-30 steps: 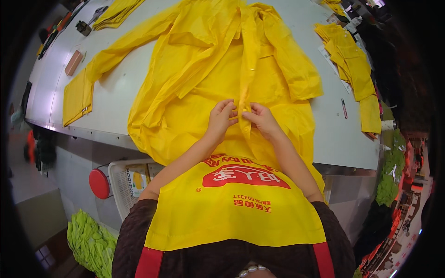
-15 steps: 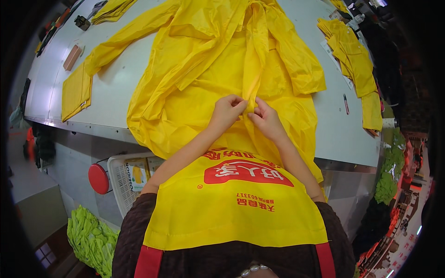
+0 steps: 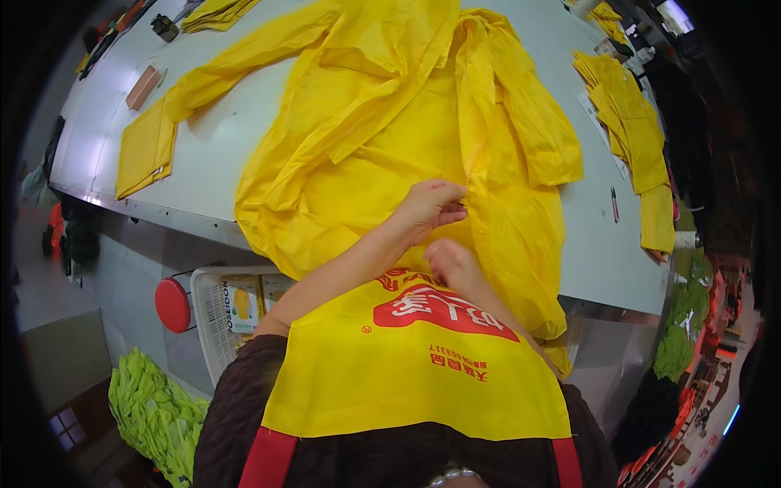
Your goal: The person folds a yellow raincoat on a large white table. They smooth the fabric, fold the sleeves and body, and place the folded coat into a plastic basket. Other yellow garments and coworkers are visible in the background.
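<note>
Yellow, thin, shiny long-sleeved coat (image 3: 390,163), front open, lies spread and creased on the pale grey, smooth surface (image 3: 220,146); its lower part hangs over the near edge toward the wearer. All positions below are given from this coat.

Left hand (image 3: 427,213): over the coat's lower middle, grip pressed together, thumb and fingers pinching the toothed yellow edge of the front opening (image 3: 469,175) on the coat's right side. Right hand (image 3: 457,264): nearer the wearer, just beside the coat's lower part, fingers curled and blurred; whether its grip is closed on anything, and whether it touches the coat, cannot be told.

Left of the coat, a folded yellow fabric piece (image 3: 146,150) meets the end of the outstretched sleeve. Beyond that piece lie a brown oblong block (image 3: 144,88) and, farther off, a small dark container (image 3: 164,28). Right of the coat, apart from it, rest slim red-and-dark snips (image 3: 615,205); past them lies a layered pile of yellow fabric (image 3: 622,114).

Below and left of the coat stand a white plastic lattice basket (image 3: 210,325) and a round red stool (image 3: 172,305), with a crumpled light-green heap (image 3: 150,415) nearer the wearer.
</note>
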`<state>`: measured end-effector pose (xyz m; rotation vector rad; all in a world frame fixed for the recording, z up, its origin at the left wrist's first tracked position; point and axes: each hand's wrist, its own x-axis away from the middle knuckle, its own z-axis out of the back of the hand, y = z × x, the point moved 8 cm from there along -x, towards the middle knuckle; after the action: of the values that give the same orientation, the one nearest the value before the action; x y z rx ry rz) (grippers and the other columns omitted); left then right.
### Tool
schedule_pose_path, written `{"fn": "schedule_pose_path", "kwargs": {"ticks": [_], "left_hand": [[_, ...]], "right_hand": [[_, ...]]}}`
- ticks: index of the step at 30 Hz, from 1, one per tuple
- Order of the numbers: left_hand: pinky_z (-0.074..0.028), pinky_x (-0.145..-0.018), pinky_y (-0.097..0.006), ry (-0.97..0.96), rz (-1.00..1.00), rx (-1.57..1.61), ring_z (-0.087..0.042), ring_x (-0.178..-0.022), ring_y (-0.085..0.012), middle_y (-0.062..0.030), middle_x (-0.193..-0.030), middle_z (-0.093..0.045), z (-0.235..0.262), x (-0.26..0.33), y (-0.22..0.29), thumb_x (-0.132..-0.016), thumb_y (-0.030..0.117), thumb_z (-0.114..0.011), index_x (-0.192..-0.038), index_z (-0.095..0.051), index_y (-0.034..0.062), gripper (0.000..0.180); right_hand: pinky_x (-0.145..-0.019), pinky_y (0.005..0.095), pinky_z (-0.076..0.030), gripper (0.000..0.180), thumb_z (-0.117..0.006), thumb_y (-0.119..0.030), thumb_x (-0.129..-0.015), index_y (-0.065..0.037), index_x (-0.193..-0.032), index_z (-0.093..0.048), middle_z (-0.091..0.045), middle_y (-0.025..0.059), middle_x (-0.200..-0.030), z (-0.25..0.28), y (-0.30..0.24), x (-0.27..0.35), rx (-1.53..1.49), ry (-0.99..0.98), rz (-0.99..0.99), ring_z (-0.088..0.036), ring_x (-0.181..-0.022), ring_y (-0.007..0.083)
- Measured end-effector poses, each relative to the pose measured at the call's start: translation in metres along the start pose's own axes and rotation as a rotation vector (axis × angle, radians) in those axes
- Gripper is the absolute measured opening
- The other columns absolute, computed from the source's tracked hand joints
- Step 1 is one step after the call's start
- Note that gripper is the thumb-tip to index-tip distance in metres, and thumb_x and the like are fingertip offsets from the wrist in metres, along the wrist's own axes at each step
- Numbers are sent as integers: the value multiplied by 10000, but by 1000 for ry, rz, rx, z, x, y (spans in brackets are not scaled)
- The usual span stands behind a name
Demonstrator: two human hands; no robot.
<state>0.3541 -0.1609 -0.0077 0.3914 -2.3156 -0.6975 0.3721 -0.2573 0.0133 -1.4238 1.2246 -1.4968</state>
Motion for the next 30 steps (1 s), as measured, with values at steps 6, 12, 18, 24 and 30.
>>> {"fn": "schedule_pose_path", "kwargs": {"ticks": [6, 12, 18, 24, 30], "left_hand": [[-533, -637, -220, -40, -21, 16, -607, -701, -137, -49, -779, -585, -12, 1, -3, -811, 129, -621, -862, -578, 15, 132], [-524, -644, -237, 44, -30, -112, -610, -711, -132, -38, -777, -582, 6, 10, 5, -823, 164, -625, -882, -582, 38, 145], [-505, -694, -307, 423, -354, 89, -559, -782, -144, -41, -850, -549, 97, 19, 29, -833, 131, -595, -994, -534, 62, 185], [-493, -670, -304, 685, -558, 447, -534, -745, -150, -42, -817, -525, 194, 24, 65, -819, 51, -587, -932, -502, 61, 142], [-490, -568, -264, 598, -483, 455, -545, -633, -145, -45, -735, -535, 187, 11, 74, -806, 40, -585, -871, -513, 46, 97]], "right_hand": [[-698, 223, -419, 361, -489, -407, -897, -105, -1085, -553, -594, -6, -972, 61, 8, -39, -663, 332, 120, -539, -852, 85], [-620, 226, -439, 209, -653, -185, -815, -77, -986, -600, -614, 11, -863, 72, 12, -48, -437, 309, 44, -555, -734, 92], [-558, 224, -468, 153, -652, -102, -800, -39, -933, -608, -620, 45, -821, 72, 7, -50, -430, 298, -16, -577, -683, 124], [-606, 235, -511, 144, -657, -77, -790, -27, -919, -617, -627, 59, -835, 63, 18, -48, -412, 249, -116, -609, -720, 147], [-629, 235, -518, 140, -613, -70, -825, -22, -956, -605, -617, 56, -848, 38, 23, -53, -686, 248, -224, -600, -736, 139]]}}
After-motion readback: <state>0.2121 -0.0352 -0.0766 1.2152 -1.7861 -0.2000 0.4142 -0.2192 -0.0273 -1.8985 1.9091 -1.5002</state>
